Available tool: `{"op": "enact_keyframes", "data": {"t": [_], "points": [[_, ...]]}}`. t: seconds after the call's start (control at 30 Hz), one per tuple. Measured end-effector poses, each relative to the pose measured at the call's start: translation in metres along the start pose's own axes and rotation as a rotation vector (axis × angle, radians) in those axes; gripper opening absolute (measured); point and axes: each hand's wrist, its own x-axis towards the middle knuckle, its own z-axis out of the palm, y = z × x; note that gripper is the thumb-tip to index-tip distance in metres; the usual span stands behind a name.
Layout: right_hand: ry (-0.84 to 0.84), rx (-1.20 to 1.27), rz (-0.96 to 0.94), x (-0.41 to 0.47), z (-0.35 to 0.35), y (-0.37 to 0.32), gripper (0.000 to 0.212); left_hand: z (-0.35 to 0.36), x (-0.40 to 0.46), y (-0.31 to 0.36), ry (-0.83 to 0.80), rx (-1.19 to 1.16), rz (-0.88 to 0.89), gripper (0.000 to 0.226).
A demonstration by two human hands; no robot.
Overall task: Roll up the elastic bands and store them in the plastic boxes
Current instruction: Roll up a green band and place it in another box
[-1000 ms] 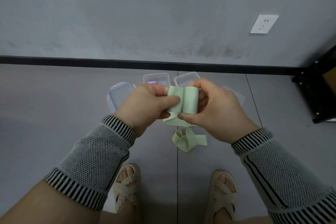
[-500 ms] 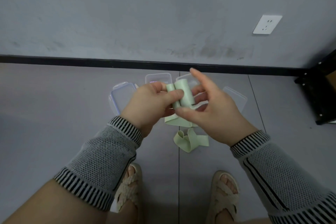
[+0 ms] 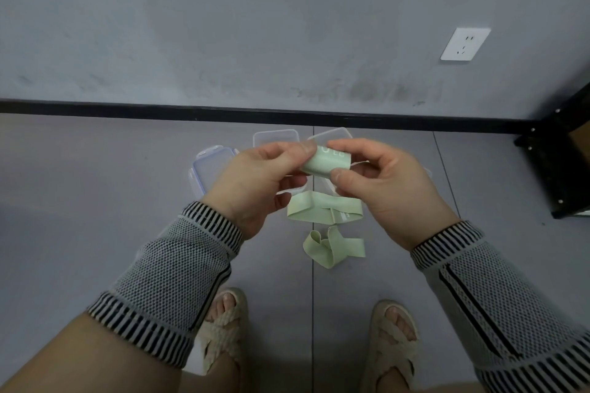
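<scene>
The rolled band (image 3: pixel 326 163) has turned sideways — seemingly pinched between both hands' grip.

My hands (image 3: pixel 322 182) hover over the open boxes (image 3: pixel 276 139), blocking the way in. Two loose bands (image 3: pixel 324 212) lie on the floor (image 3: pixel 95 201) just below. Bare floor spreads left; a black rack (image 3: pixel 555 169) closes the right.

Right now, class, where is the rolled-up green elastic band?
In the head view, the rolled band sits mid-frame, pinched between the left hand and right hand, above the plastic boxes on the floor.
</scene>
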Motion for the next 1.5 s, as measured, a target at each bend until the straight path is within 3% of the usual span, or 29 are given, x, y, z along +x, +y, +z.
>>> {"op": "enact_keyframes", "data": {"t": [0.17, 0.37, 0.93, 1.13, 1.2, 1.33, 1.5], "points": [[0.012, 0.098, 0.017, 0.003, -0.004, 0.005, 0.041, -0.002, 0.001, 0.0, -0.032, -0.056, 0.026, 0.014], [0.019, 0.139, 0.024, 0.003, -0.007, 0.005, 0.024, -0.003, 0.0, 0.0, -0.027, -0.063, 0.104, 0.019], [-0.053, 0.21, 0.025, 0.001, -0.008, 0.008, 0.024, -0.002, -0.003, -0.003, -0.071, 0.04, 0.255, 0.021], [0.013, 0.193, 0.043, 0.004, -0.008, 0.012, 0.022, 0.002, 0.002, -0.007, -0.004, 0.071, 0.226, 0.015], [0.067, 0.065, 0.029, 0.003, -0.003, 0.017, 0.027, 0.005, 0.005, -0.01, 0.045, 0.058, 0.168, 0.016], [0.097, -0.434, -0.179, -0.003, 0.0, 0.021, 0.056, 0.01, 0.006, -0.009, 0.093, -0.07, 0.039, 0.028], [0.191, -0.68, -0.421, -0.004, -0.004, 0.023, 0.052, 0.012, 0.001, -0.004, 0.079, -0.068, -0.017, 0.01]]}}
